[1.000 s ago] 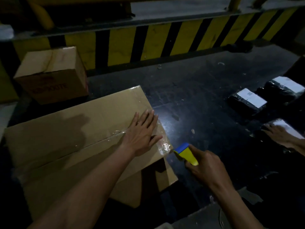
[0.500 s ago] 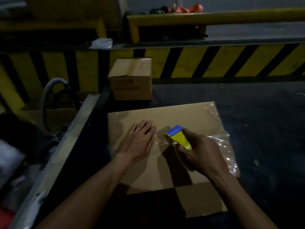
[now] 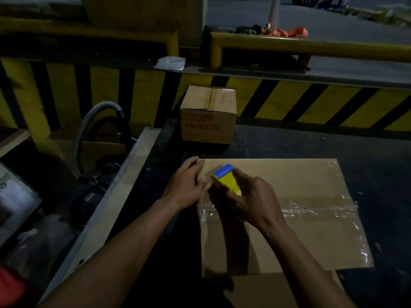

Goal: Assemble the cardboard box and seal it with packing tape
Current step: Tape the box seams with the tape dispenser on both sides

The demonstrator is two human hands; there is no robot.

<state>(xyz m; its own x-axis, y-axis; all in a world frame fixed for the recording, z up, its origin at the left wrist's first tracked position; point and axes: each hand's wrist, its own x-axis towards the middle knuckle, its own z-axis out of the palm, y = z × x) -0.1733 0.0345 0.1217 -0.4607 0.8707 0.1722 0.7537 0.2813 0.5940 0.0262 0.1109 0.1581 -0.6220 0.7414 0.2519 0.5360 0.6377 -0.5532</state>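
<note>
Clear tape (image 3: 311, 211) already spans the box (image 3: 289, 185) seam; right hand (image 3: 251, 203) grips the tape dispenser (image 3: 225, 180) at the left edge, left hand (image 3: 185, 185) presses there with fingers loosely curled, cutting and other seams seemingly left.

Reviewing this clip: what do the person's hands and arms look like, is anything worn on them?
Both hands, left and right, are bare: no gloves, rings, watch or wristband visible. Both forearms are uncovered to the frame's bottom edge, with no sleeves in view. The light is dim, so small marks cannot be told.
</note>
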